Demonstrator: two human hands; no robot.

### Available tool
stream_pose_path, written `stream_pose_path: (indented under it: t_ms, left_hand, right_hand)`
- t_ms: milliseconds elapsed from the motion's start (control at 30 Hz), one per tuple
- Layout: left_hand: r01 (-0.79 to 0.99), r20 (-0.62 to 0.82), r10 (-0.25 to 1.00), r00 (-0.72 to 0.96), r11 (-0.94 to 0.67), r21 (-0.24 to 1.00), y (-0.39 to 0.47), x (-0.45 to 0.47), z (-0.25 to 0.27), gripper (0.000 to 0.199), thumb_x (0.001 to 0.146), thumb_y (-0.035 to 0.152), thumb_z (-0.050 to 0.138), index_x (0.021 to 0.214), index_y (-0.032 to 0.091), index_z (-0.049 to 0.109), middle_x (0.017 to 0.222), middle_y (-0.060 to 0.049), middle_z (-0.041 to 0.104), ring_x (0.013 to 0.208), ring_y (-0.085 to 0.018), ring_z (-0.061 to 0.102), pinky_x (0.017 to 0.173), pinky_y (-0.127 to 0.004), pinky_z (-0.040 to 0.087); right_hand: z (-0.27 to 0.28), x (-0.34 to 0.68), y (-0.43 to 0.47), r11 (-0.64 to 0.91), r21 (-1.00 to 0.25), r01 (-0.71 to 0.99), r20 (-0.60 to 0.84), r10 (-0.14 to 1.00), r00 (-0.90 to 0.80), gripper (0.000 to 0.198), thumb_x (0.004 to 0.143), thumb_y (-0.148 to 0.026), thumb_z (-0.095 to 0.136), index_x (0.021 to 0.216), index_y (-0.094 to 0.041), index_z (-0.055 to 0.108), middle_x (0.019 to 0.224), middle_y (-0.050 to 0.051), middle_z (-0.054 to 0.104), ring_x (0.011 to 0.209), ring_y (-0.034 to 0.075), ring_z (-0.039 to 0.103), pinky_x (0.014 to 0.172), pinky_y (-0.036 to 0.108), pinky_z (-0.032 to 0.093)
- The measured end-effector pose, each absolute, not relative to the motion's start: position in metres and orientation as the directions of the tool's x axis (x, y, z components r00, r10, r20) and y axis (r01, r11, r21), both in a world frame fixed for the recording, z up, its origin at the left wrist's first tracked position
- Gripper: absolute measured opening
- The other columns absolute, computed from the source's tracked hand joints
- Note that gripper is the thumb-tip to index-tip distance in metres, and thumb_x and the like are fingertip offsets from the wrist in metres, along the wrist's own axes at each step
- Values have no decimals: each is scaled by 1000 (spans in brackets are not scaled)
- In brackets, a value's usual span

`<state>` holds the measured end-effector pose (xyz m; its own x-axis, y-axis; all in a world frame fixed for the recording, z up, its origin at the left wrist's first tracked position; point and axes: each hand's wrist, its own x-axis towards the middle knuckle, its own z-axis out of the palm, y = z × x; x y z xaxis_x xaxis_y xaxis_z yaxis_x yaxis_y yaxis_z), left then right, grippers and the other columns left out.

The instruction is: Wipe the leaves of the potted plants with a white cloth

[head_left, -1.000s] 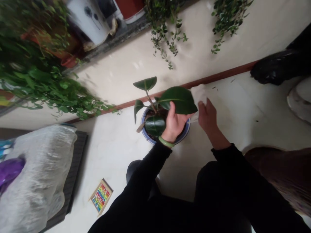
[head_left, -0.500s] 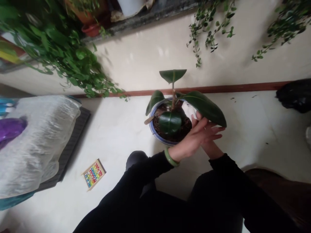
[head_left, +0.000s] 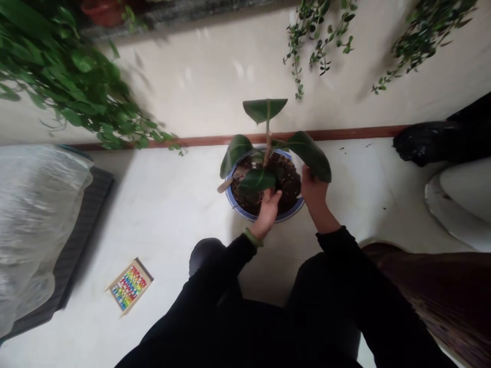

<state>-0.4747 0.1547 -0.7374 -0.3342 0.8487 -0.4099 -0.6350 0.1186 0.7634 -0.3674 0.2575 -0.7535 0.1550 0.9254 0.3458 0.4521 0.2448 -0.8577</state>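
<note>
A young rubber plant with broad dark leaves (head_left: 258,179) stands in a round blue-and-white pot (head_left: 245,213) of dark soil. My left hand (head_left: 268,212), with a green bangle at the wrist, reaches to the front leaf. Its thumb stands apart above the soil, and its other fingertips go partly out of sight beneath that leaf. My right hand (head_left: 314,194) is curled at the pot's right rim, under the right leaf (head_left: 312,153). That leaf covers part of its fingers, and what they hold is hidden. A brown-handled tool (head_left: 224,185) leans over the left rim.
A small bead abacus (head_left: 131,286) lies on the white floor. Plastic sheeting (head_left: 34,220) covers something low at the left. Trailing plants (head_left: 115,117) hang along the wall. A black bag (head_left: 414,143) and a white rounded object (head_left: 466,199) are at the right.
My left hand has left the right leaf and moved left to the front leaf. My right hand now shows under the right leaf; the white cloth seen by its fingers is out of sight.
</note>
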Motion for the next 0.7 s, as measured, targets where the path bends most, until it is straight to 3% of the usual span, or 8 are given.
stream_pose_path:
  t_ms: [100,200,333,467,600,700]
  left_hand:
    - [-802,-531,778,-335,61,595,176,-477,-724,19,96,5,64,102,20,73,131,-5,77,157,-20,55,134,-37,39]
    - [-845,-548,781,-300,49,533,193,-480,-712,24,104,9,51,99,18,72,115,-5,79,148,-18,63,127,-33,46]
    - [-877,-538,807,-244,53,478,201,-482,-705,39,110,16,37,109,17,76,112,-7,80,138,-17,68,124,-31,48]
    - [-889,-519,835,-182,86,451,195,-485,-706,40,112,23,36,96,21,72,114,-7,79,136,-19,68,120,-34,50]
    - [-884,-509,841,-184,84,459,191,-489,-707,34,110,28,39,89,23,65,111,-6,76,127,-21,70,120,-43,52]
    - [-883,-517,839,-170,104,458,192,-488,-706,33,109,28,40,88,23,64,105,-6,75,121,-21,72,122,-46,51]
  right_hand:
    - [-743,-374,248,266,-768,583,337,942,14,39,103,-32,56,131,-21,80,143,14,78,146,34,66,134,57,44]
    - [-724,-387,234,403,-672,622,324,914,-242,54,99,-14,50,147,-25,74,163,8,66,155,28,59,134,49,45]
    - [-711,-396,221,480,-598,642,220,869,-443,51,99,-11,51,139,-29,79,168,3,62,148,30,63,125,49,54]
    - [-720,-377,227,425,-564,708,131,893,-431,61,99,-7,50,153,-26,70,171,5,59,149,29,63,120,44,58]
    - [-729,-356,239,253,-471,845,-19,955,-296,60,95,-3,50,150,-16,71,156,14,71,147,33,66,124,48,55]
    - [-724,-363,236,254,-475,842,78,966,-247,59,97,-6,49,152,-17,69,151,16,74,144,36,67,125,51,53]
